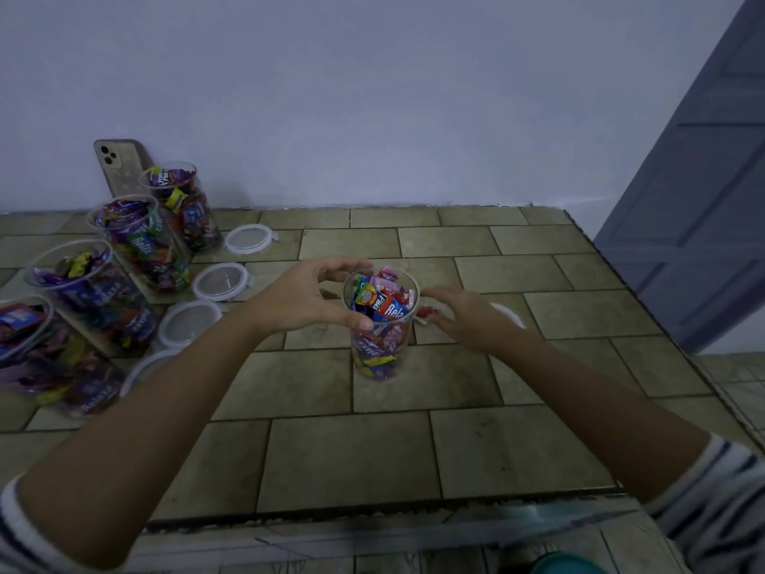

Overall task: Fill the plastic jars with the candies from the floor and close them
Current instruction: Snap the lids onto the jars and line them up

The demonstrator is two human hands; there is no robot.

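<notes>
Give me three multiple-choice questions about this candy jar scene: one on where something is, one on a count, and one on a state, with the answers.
1. Where is the phone?
A) flat on the tiles
B) leaning on the wall
C) inside a jar

2. How many jars stand in the row at the left?
A) two
B) four
C) six

3. The centre jar is:
A) lidded
B) empty
C) open, with candies inside

Answers:
1 B, it stands propped against the wall.
2 B, four filled jars line up there.
3 C, its rim is bare and candies show near the top, while the left hand grips it.
</notes>
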